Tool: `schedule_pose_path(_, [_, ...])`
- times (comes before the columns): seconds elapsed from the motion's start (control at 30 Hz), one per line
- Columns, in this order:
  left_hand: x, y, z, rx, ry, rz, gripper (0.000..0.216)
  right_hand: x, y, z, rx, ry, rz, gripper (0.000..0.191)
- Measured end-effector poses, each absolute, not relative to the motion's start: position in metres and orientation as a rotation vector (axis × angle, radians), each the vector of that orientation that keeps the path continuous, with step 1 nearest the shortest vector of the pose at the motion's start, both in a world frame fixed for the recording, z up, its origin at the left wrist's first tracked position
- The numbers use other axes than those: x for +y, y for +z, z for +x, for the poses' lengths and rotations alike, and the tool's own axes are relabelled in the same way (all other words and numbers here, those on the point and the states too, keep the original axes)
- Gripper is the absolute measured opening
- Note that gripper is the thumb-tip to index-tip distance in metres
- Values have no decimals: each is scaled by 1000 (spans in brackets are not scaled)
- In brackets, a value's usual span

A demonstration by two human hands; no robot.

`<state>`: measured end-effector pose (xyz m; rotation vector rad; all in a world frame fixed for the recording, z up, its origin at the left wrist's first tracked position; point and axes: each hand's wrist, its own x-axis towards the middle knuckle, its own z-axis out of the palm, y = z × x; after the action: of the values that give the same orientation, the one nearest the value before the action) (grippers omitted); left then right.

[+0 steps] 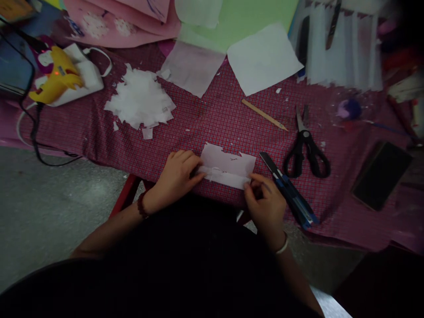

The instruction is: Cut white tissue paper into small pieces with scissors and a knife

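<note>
Checked red cloth (208, 126) covers the work surface beyond both hands. Between the hands, which are set apart, lies a ragged-edged paper piece (228, 159) with a paler band along its near edge. Left hand (177, 174): thumb and fingers pinch the paper's left end. Right hand (267, 204): thumb and forefinger hold its near right corner. Just right of this hand, a blue utility knife (291, 194); farther out, scissors (306, 134). Beyond the left hand, a heap of white scraps (139, 99).
</note>
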<state>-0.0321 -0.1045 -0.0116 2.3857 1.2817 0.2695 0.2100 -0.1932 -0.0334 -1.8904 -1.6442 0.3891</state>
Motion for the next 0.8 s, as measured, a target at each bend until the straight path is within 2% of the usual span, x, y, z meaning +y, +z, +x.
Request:
schedule_pose_path(0.1, [-105,-15,-33,1281,299,2428,26,-192,-33,209,-1674,381,-1899,18])
schedule_pose_path(0.2, [-106,-21,-36,1283,392,2456,26,-192,-33,209,-1685,370,-1914,19])
schedule_pose_path(0.3, [-110,-23,-39,1334,731,2439,23,-192,-33,208,-1676,351,-1932,19])
schedule_pose_path(0.4, [-117,-20,-38,986,950,2559,23,-191,-35,209,-1686,338,-1922,19])
schedule_pose_path(0.53, [-126,-17,-25,328,498,2784,36,-192,-36,210,-1732,298,-1899,18])
schedule_pose_path(0.63, [-131,-20,-17,240,225,2845,51,-192,-38,210,-1741,277,-1887,18])
schedule_pose_path(0.8, [-138,-29,-14,326,83,2863,66,-192,-39,209,-1729,295,-1898,20])
